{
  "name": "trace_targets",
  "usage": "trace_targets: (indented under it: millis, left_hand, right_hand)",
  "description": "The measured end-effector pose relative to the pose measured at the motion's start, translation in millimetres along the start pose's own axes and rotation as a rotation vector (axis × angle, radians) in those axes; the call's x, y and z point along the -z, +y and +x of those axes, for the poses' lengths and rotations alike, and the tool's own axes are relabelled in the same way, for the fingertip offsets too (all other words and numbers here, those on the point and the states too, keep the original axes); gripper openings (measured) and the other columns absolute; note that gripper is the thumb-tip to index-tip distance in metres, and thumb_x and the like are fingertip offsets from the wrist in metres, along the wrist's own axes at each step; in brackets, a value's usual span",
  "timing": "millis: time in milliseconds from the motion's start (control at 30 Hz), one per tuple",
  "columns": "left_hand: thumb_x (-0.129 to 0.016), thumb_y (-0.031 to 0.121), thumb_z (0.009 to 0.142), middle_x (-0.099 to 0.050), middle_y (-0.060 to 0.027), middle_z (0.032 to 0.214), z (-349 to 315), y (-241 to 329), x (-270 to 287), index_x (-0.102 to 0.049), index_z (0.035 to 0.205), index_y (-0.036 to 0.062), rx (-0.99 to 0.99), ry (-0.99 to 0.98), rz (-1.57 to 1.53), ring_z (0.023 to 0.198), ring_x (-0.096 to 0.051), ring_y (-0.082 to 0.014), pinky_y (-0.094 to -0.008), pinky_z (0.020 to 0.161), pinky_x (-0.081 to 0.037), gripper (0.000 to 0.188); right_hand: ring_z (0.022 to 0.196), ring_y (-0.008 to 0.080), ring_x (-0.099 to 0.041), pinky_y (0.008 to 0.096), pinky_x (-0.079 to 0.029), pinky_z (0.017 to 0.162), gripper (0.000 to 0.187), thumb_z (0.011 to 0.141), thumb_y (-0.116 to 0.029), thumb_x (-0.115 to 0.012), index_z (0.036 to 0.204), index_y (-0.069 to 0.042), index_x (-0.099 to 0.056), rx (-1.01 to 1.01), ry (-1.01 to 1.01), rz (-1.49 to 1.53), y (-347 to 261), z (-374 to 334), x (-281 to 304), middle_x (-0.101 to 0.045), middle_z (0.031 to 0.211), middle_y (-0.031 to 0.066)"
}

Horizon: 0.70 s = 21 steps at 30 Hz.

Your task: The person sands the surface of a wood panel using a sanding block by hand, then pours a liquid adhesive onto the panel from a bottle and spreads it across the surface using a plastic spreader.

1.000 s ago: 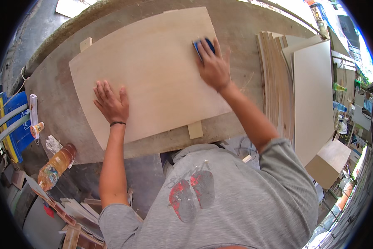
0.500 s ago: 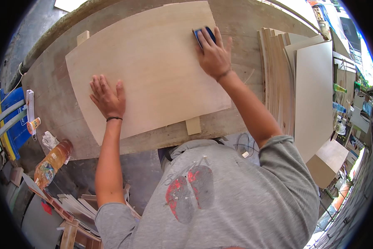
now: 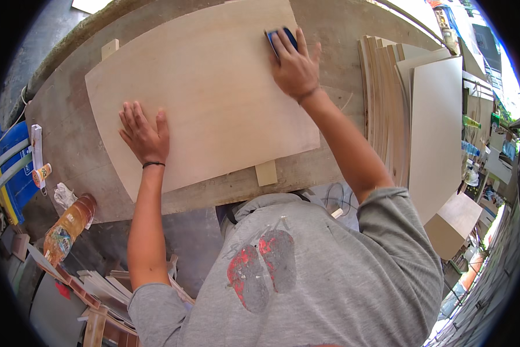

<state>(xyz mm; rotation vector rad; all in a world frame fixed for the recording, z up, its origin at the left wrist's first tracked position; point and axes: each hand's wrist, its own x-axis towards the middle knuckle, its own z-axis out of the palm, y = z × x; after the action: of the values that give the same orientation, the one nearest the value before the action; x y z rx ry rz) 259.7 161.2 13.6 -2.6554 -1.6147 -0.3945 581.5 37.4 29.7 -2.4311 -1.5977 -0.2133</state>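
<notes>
A pale plywood panel (image 3: 208, 104) lies flat on the worktable, propped on wooden strips that stick out beneath its edges. My left hand (image 3: 144, 134) rests palm down on its left part, fingers stretched and holding nothing. At the far right edge of the panel, my right hand (image 3: 296, 68) presses on a small blue sanding block (image 3: 276, 41). Its fingers lie over the block and hide much of it; the block's underside is out of sight.
Several boards (image 3: 384, 110) stand stacked at the right, beside a large pale sheet (image 3: 436, 127). A plastic bottle of brownish liquid (image 3: 69, 228) and a paper cup (image 3: 41, 173) are at the left of the worktable (image 3: 63, 144). Wood offcuts (image 3: 106, 289) lie lower left.
My right hand and the sanding block have shifted slightly farther away along the panel's right edge. My left hand stays flat on the panel. The whole view has drifted a little.
</notes>
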Motion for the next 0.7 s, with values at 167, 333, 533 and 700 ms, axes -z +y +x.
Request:
trace_targets:
  millis: [167, 333, 533, 700]
  left_hand:
    - [-0.047, 0.052, 0.089, -0.029, -0.0127, 0.146, 2.5, -3.2, -3.9, -0.036, 0.138, 0.0092, -0.038, 0.046, -0.013, 0.137, -0.023, -0.0333, -0.0576, 0.105, -0.02, 0.066]
    - [-0.046, 0.052, 0.089, -0.028, -0.0126, 0.147, -0.6, -2.5, -0.8, -0.036, 0.137, 0.009, -0.01, 0.01, 0.021, 0.137, -0.023, -0.0341, -0.0586, 0.104, -0.022, 0.065]
    - [-0.047, 0.05, 0.089, -0.028, -0.0131, 0.147, -2.6, -3.1, 0.8, -0.036, 0.137, 0.0088, 0.0, -0.005, -0.008, 0.137, -0.023, -0.0339, -0.0579, 0.104, -0.02, 0.065]
    - [-0.046, 0.051, 0.089, -0.029, -0.0124, 0.147, -1.5, -2.4, -0.8, -0.036, 0.137, 0.0089, -0.013, -0.005, -0.01, 0.137, -0.022, -0.0327, -0.0565, 0.105, -0.019, 0.065]
  right_hand:
    - [0.135, 0.0337, -0.028, 0.0709, -0.015, 0.099, 0.043, 0.088, -0.028, -0.05, 0.127, -0.011, -0.053, 0.011, -0.003, -0.028, 2.8, 3.7, -0.2, -0.045, 0.139, 0.0044]
    - [0.135, 0.0336, -0.028, 0.0698, -0.016, 0.099, 0.044, 0.088, -0.027, -0.049, 0.128, -0.01, -0.05, 0.035, -0.054, -0.031, -1.0, -26.3, 11.9, -0.046, 0.138, 0.005]
    - [0.134, 0.033, -0.029, 0.0707, -0.017, 0.098, 0.046, 0.086, -0.026, -0.051, 0.129, -0.01, -0.05, 0.005, -0.032, -0.003, -3.9, -14.3, 5.0, -0.044, 0.139, 0.0041]
    - [0.134, 0.0338, -0.029, 0.071, -0.018, 0.098, 0.045, 0.086, -0.026, -0.05, 0.129, -0.01, -0.049, -0.009, 0.016, 0.022, -2.5, 0.7, -1.4, -0.044, 0.139, 0.0054]
